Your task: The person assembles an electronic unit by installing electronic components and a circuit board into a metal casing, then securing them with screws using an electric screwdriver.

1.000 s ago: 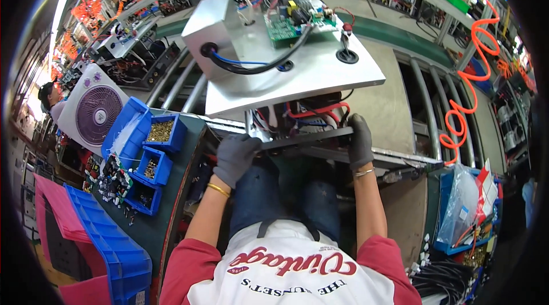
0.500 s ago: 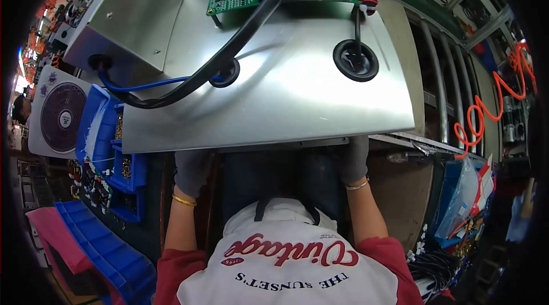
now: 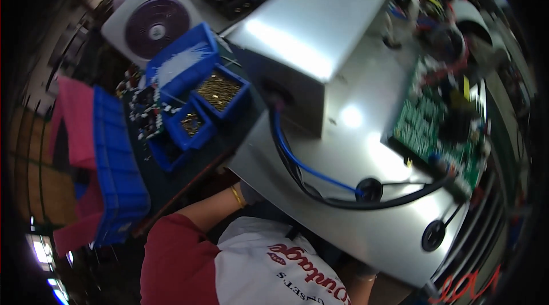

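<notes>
Across the centre and lower right of the frame lies a bare sheet-metal panel (image 3: pixel 337 150), bearing a folded metal housing (image 3: pixel 309 36), a green circuit board (image 3: pixel 420 125) and a looping black cable (image 3: pixel 366 205). It looks stiff, slippery and probably weighty; the plain lower edge seems the place to hold, clear of the fragile board. The gloved left hand (image 3: pixel 250 193) and right hand (image 3: pixel 360 270) reach beneath that edge, fingers hidden, so I cannot tell their closure or grip. Upper left, blue fastener bins (image 3: pixel 231 109) sit near a box fan (image 3: pixel 157 32).
</notes>
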The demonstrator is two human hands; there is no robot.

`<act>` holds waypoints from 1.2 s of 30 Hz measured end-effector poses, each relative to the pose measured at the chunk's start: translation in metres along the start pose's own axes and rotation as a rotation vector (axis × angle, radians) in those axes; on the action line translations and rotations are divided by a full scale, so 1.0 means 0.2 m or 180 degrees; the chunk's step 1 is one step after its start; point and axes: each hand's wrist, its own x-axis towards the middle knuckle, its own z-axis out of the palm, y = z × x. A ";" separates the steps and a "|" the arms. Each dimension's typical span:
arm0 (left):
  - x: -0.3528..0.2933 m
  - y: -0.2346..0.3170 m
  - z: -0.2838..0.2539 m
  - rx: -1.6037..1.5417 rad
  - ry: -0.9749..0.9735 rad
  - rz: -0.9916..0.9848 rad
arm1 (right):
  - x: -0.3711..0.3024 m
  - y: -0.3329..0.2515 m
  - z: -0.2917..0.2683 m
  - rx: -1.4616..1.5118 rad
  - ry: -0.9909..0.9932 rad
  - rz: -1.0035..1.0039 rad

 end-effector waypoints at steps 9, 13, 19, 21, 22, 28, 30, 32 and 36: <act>0.14 0.26 -0.35 -0.0374 -0.0469 -0.0895 | -0.01 -0.23 -0.24 -0.1630 -0.0635 0.0861; -0.05 0.50 -0.78 -0.0237 -0.0196 -0.1917 | 0.09 -0.34 -0.29 -0.2402 -0.1131 0.1084; -0.42 0.70 -1.23 -0.0240 0.0194 -0.3550 | 0.27 -0.46 -0.20 -0.3312 -0.1493 0.0961; -0.36 0.63 -1.49 0.0083 0.0644 -0.3283 | 0.29 -0.55 -0.08 -0.3505 -0.1423 0.0807; -0.32 0.55 -1.66 0.0449 0.0767 -0.2919 | 0.29 -0.56 -0.02 -0.3606 -0.1385 0.0728; -0.35 -0.25 -2.78 0.1850 0.1016 -0.2418 | 0.12 -0.41 0.42 -0.2513 -0.0435 0.1459; -0.57 -0.64 -3.07 0.1959 0.0583 -0.3111 | 0.03 -0.31 0.63 -0.2033 -0.0116 0.1798; -0.93 -1.07 -3.25 0.2097 0.0032 -0.3762 | -0.07 -0.21 0.86 -0.1539 0.0171 0.2141; -1.52 -1.68 -3.18 0.2060 -0.0378 -0.3973 | 0.17 -0.33 2.10 -0.2089 -0.1099 0.1593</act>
